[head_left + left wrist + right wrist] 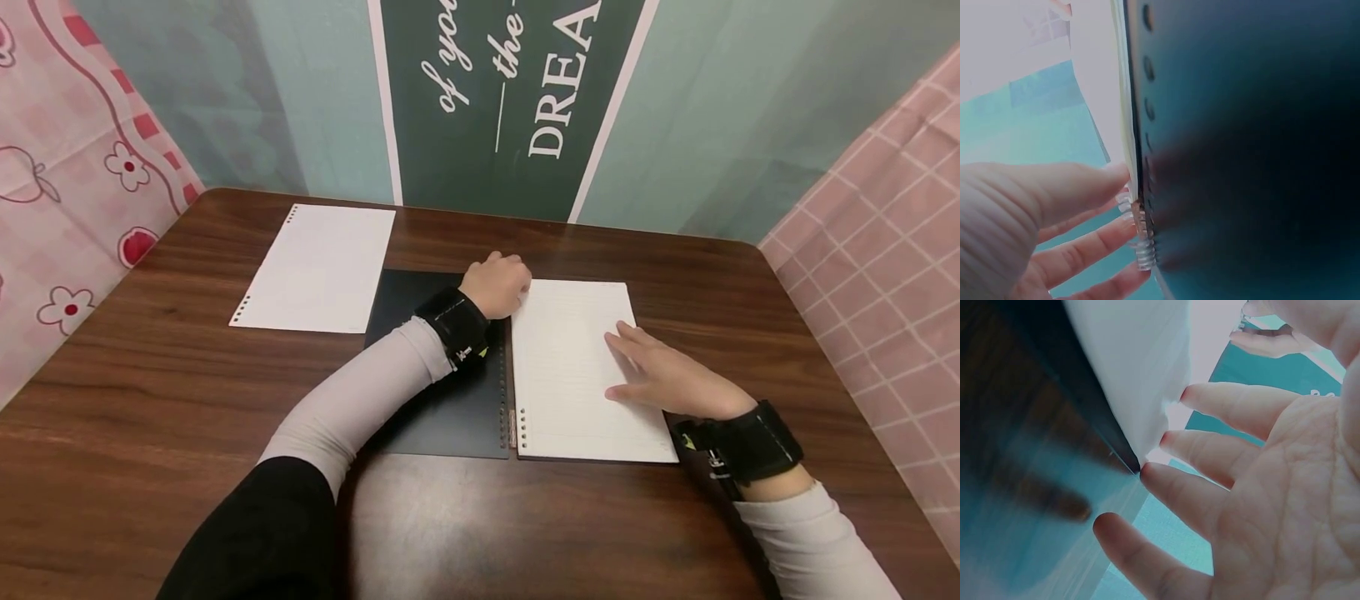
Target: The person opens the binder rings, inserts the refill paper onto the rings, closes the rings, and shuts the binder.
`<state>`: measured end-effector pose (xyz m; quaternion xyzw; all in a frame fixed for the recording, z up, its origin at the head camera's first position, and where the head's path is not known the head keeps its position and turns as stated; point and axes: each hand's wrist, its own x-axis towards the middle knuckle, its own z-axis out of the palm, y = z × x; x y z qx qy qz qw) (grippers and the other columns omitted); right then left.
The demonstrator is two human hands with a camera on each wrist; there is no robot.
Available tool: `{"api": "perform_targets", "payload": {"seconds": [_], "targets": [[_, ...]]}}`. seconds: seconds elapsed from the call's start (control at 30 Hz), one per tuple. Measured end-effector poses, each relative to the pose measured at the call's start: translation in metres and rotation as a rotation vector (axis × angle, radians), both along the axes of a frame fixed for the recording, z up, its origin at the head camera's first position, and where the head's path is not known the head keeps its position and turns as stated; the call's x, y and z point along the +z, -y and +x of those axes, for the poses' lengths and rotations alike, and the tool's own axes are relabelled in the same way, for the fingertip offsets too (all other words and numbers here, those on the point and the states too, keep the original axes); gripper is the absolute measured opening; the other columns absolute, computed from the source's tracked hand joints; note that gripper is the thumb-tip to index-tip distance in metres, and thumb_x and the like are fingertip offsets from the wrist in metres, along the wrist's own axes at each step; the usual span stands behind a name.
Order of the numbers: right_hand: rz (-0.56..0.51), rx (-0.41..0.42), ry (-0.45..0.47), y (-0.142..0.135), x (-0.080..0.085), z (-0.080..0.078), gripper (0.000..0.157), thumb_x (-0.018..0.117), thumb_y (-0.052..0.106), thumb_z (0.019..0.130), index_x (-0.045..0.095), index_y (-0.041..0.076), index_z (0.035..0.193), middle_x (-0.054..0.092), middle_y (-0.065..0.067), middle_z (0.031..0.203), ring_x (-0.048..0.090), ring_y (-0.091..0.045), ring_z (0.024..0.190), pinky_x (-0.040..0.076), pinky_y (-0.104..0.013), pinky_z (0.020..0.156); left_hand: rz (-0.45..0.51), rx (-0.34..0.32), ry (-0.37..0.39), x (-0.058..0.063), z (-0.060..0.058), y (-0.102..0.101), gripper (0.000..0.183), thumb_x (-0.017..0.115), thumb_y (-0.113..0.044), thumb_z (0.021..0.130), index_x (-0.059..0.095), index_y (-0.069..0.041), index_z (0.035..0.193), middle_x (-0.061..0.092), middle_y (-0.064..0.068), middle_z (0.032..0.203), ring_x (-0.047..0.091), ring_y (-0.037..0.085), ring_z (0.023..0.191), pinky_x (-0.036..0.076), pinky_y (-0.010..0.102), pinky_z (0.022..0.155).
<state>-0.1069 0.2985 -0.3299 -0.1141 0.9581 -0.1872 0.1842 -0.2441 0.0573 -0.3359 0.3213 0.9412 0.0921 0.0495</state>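
Observation:
A ring-bound notebook lies open on the table, its dark cover (442,417) at the left and a stack of white punched pages (570,392) at the right. My left hand (495,285) is at the far end of the spine, its fingers curled. In the left wrist view, its thumb and fingers pinch the clear binding rings (1145,255) beside the page edges. My right hand (667,371) lies over the right edge of the pages, with straight, spread fingers. In the right wrist view, its fingertips (1150,472) are at the edge of the stack.
A loose white sheet (322,267) with punched holes along its left side lies at the back left of the brown wooden table (187,400). Printed cloths hang behind and at both sides, including a pink checked one (892,275) at the right.

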Motion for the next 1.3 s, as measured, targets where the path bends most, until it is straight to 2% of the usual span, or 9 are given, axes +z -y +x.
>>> {"api": "perform_targets", "payload": {"seconds": [0.3,0.47,0.6,0.8,1.0,1.13,1.3], "targets": [[-0.009,0.007,-0.007,0.001,0.002,-0.002,0.089,0.074,0.038,0.088,0.029,-0.002,0.154,0.015,-0.03,0.162,0.017,-0.05,0.148,0.024,-0.066,0.113,0.006,0.004,0.037,0.003,-0.004,0.001,0.02,0.058,-0.013,0.097,0.071,-0.015,0.111,0.064,0.004,0.122,0.053,0.026,0.113,0.047,0.047,0.092],[-0.01,0.006,0.006,0.001,-0.005,0.002,0.089,0.074,0.039,0.088,0.029,-0.002,0.154,0.016,-0.03,0.162,0.018,-0.05,0.148,0.026,-0.066,0.113,0.021,-0.03,0.078,-0.003,-0.002,0.007,0.024,0.055,-0.014,0.098,0.07,-0.016,0.117,0.063,0.003,0.127,0.051,0.027,0.116,0.047,0.049,0.094],[-0.018,0.006,0.012,0.001,-0.011,0.007,0.088,0.074,0.038,0.088,0.03,-0.003,0.153,0.017,-0.031,0.161,0.019,-0.051,0.147,0.026,-0.066,0.112,0.028,-0.061,0.108,-0.006,0.0,0.014,0.03,0.063,-0.02,0.096,0.068,-0.017,0.125,0.062,0.003,0.131,0.049,0.029,0.121,0.046,0.049,0.094],[-0.017,0.014,-0.005,0.0,-0.009,0.008,0.088,0.074,0.039,0.088,0.031,-0.003,0.153,0.017,-0.03,0.161,0.019,-0.051,0.147,0.026,-0.066,0.112,0.054,-0.1,0.08,-0.003,0.005,0.019,0.037,0.067,-0.028,0.095,0.065,-0.018,0.131,0.06,0.002,0.136,0.047,0.03,0.128,0.048,0.05,0.093],[-0.014,0.018,-0.009,0.0,-0.004,0.005,0.088,0.073,0.038,0.088,0.03,-0.003,0.153,0.016,-0.03,0.161,0.019,-0.05,0.147,0.026,-0.066,0.113,0.056,-0.162,0.04,0.012,0.022,0.023,0.035,0.068,-0.029,0.094,0.068,-0.017,0.127,0.064,0.002,0.13,0.052,0.027,0.121,0.052,0.045,0.089],[-0.01,0.014,-0.003,0.001,-0.002,0.003,0.088,0.073,0.039,0.088,0.03,-0.002,0.154,0.016,-0.03,0.161,0.019,-0.05,0.147,0.026,-0.066,0.113,0.038,-0.231,0.054,0.022,0.039,0.027,0.035,0.067,-0.03,0.094,0.068,-0.016,0.127,0.065,0.003,0.129,0.056,0.024,0.117,0.055,0.039,0.085],[0.0,0.005,-0.004,0.0,0.001,0.001,0.089,0.074,0.04,0.088,0.029,-0.001,0.154,0.015,-0.029,0.162,0.018,-0.05,0.148,0.026,-0.066,0.112,0.032,-0.336,0.084,0.035,0.059,0.032,0.034,0.066,-0.03,0.095,0.069,-0.014,0.125,0.067,0.004,0.126,0.063,0.017,0.11,0.055,0.035,0.087]]}}
